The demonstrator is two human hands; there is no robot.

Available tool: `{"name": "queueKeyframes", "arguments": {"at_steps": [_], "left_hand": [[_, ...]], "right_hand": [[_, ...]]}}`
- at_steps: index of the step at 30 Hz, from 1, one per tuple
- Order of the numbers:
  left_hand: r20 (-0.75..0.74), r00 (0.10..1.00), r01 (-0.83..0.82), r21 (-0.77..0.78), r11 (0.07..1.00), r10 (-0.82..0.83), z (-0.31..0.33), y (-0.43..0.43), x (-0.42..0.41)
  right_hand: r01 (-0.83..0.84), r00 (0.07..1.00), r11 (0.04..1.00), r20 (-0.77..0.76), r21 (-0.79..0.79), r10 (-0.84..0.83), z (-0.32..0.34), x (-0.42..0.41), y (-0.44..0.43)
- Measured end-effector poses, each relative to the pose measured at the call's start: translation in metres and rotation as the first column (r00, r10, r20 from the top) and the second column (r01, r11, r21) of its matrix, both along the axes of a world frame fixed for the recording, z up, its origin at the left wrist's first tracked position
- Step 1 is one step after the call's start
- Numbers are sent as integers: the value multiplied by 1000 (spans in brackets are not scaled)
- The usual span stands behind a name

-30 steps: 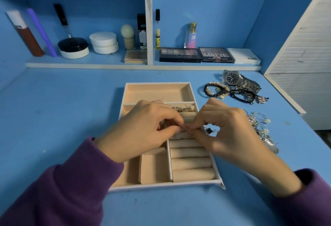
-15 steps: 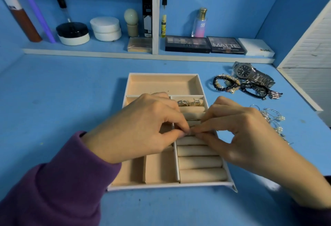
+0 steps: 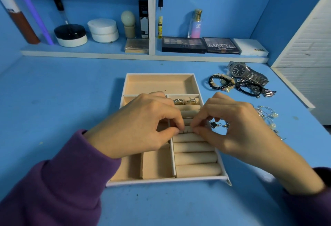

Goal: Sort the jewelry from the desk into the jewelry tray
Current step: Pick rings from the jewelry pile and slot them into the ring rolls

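The beige jewelry tray (image 3: 157, 84) lies in the middle of the blue desk. My left hand (image 3: 143, 123) and my right hand (image 3: 238, 125) meet fingertip to fingertip over its ring rolls. Together they pinch a small jewelry piece (image 3: 185, 131) down at a slot between two rolls; most of it is hidden by my fingers. Two gold and silver rings (image 3: 186, 101) sit in the top roll slot. A black clover piece (image 3: 214, 124) shows under my right hand at the tray's right edge; whether my hand holds it I cannot tell.
To the right of the tray lie a steel watch (image 3: 240, 70), beaded bracelets (image 3: 222, 82) and a pile of silver and pearl pieces (image 3: 266, 114). A low shelf (image 3: 107, 55) at the back carries cosmetics and palettes. A white slatted panel (image 3: 308, 50) stands at the right.
Both hands have stayed pinched together over the ring rolls with only small finger shifts. The black clover piece shows again under my right hand. My head has moved closer.
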State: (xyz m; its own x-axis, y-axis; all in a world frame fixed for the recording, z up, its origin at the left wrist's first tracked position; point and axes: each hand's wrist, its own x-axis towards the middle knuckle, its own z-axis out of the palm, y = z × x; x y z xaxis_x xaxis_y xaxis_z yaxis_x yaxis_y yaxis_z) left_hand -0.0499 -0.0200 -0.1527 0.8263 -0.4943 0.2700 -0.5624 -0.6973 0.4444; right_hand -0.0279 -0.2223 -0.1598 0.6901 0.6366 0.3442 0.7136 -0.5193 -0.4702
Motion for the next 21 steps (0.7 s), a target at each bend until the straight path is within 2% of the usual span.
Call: {"name": "queueKeyframes", "arguments": {"at_steps": [8,14,21], "left_hand": [[-58,998,-13,-13,1000,12,-2,0,1],[-69,998,-14,-10,1000,13,0,0,1],[-86,996,-24,1,1000,24,0,-1,0]], "right_hand": [[-5,1000,1000,-3,1,5,-3,2,1],[-22,998,1000,-64,-15,21,0,2,-4],[16,997,999,-76,-40,-19,-1,4,-4]]}}
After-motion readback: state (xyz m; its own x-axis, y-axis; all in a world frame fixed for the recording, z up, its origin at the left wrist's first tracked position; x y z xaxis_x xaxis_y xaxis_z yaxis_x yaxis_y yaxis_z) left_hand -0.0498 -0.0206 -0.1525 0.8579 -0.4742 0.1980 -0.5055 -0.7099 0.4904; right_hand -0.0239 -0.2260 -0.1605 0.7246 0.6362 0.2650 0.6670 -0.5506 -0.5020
